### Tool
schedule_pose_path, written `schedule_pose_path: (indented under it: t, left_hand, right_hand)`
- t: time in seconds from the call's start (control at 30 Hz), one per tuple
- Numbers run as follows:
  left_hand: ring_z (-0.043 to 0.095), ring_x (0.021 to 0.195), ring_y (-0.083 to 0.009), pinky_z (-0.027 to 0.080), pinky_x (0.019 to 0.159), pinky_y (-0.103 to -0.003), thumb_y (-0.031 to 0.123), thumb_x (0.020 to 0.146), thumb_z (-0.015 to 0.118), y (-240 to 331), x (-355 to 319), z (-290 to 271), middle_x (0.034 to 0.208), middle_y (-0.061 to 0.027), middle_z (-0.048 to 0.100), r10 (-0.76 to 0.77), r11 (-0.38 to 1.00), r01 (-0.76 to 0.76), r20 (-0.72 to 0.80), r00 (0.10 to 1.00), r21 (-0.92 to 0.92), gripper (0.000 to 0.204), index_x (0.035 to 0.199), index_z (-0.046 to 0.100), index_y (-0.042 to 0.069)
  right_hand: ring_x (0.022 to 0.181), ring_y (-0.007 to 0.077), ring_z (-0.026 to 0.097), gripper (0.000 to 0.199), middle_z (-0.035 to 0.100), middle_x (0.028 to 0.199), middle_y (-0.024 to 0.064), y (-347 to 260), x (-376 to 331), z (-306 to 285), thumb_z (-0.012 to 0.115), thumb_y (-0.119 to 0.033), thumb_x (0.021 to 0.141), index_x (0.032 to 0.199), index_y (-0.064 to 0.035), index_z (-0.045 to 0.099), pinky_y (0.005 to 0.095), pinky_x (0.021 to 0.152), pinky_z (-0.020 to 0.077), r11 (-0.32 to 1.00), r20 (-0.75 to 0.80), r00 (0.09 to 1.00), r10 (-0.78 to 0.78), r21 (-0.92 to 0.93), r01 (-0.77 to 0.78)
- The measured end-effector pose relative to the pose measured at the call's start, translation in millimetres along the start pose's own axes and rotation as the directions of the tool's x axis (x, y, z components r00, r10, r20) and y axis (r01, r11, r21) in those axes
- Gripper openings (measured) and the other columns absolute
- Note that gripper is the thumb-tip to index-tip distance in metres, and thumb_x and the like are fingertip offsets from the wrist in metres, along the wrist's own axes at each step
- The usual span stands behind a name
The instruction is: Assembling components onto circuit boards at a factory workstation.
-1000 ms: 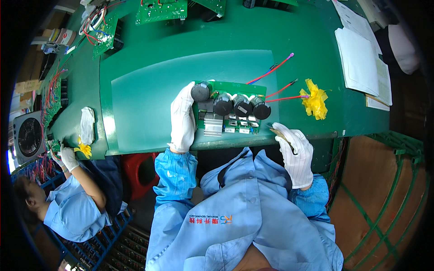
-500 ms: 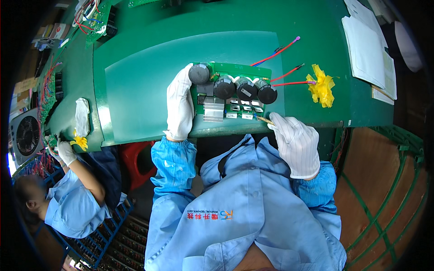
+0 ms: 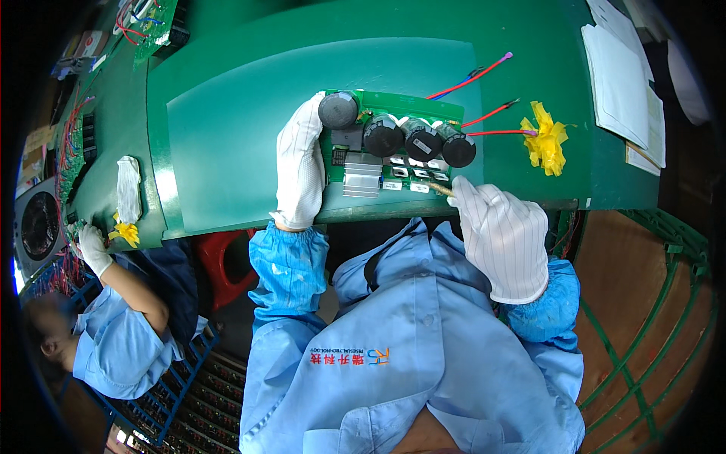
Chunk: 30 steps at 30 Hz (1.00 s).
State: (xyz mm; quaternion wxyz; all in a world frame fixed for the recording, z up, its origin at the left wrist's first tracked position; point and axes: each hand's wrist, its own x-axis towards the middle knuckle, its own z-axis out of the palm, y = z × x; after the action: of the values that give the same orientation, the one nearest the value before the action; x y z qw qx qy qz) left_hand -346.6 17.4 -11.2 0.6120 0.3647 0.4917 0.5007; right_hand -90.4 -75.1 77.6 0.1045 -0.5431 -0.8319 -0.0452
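A green circuit board is tilted up near the front edge of the bench. Large black cylindrical capacitors, a silver finned heat sink and small white parts sit on it. My left hand, in a white glove, grips the board's left edge; its fingertips are partly hidden behind the board. My right hand, in a striped white glove, pinches a slim brass-coloured tool, whose exact kind I cannot make out. The tool's tip points at the small parts on the board's lower right edge.
Red wires run from the board toward a yellow tape bundle. Papers lie at the right. A co-worker sits at the left, near a white glove and a fan. A red stool stands below the bench.
The view has shifted slightly. My right hand and the tool have moved a little against the board, the tool's tip now lying along its lower right edge. My left hand keeps its grip.
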Motion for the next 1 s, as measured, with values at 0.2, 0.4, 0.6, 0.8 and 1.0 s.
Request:
schedule_pose_path:
  t: [0.2,0.4,0.6,0.8,1.0]
  left_hand:
    - [0.06,0.121,-0.0185,0.041,0.111,-0.034,0.025,0.107,0.056,5.2,-1.7,5.0,0.13,-0.0116,0.065,-0.006,1.0,0.006,-0.009,1.0,-0.01,0.039,0.133,0.064,-0.003]
    - [0.06,0.12,-0.0187,0.042,0.111,-0.034,0.027,0.107,0.056,5.4,-2.5,5.4,0.128,-0.0115,0.066,0.007,1.0,-0.007,-0.022,1.0,-0.009,0.04,0.132,0.064,-0.003]
    - [0.06,0.119,-0.0187,0.042,0.11,-0.034,0.027,0.107,0.056,7.5,-2.3,6.2,0.128,-0.0113,0.066,-0.008,0.999,0.009,-0.02,1.0,0.047,0.04,0.132,0.064,-0.004]
    - [0.06,0.119,-0.0176,0.042,0.11,-0.033,0.027,0.107,0.056,5.8,-2.7,6.2,0.128,-0.0107,0.066,-0.011,1.0,0.011,-0.028,1.0,-0.017,0.04,0.132,0.063,-0.003]
    - [0.06,0.119,-0.0172,0.042,0.11,-0.033,0.026,0.107,0.056,10.5,-3.7,8.0,0.128,-0.0102,0.066,-0.046,0.998,0.045,-0.019,0.999,-0.044,0.039,0.131,0.064,-0.004]
  right_hand:
    - [0.055,0.0148,0.055,0.019,0.057,0.074,0.0009,1.0,1.0,4.6,0.073,-0.015,0.088,0.105,-0.0054,0.074,0.0327,0.045,0.0392,0.996,-0.049,0.998,-0.031,0.081,0.035]
    - [0.056,0.0151,0.055,0.018,0.057,0.075,0.0007,-1.9,3.1,11.7,0.073,-0.014,0.088,0.104,-0.0055,0.074,0.0327,0.046,0.0394,0.995,-0.075,0.997,-0.022,0.096,0.03]
    - [0.056,0.0155,0.055,0.009,0.056,0.073,0.0016,-4.5,12.7,5.2,0.069,-0.012,0.087,0.093,-0.006,0.071,0.0324,0.045,0.0393,0.998,-0.02,0.999,-0.044,0.046,0.044]
    - [0.054,0.0168,0.054,0.007,0.055,0.068,0.0029,-7.0,32.6,-10.8,0.066,-0.012,0.079,0.083,-0.0072,0.067,0.0338,0.044,0.0371,0.989,0.138,0.983,-0.123,-0.063,0.132]
    - [0.066,0.0206,0.057,0.016,0.058,0.077,0.0051,-0.8,49.5,-16.8,0.065,-0.011,0.073,0.088,-0.0064,0.067,0.0371,0.059,0.0438,0.973,0.164,0.959,-0.229,-0.002,0.232]
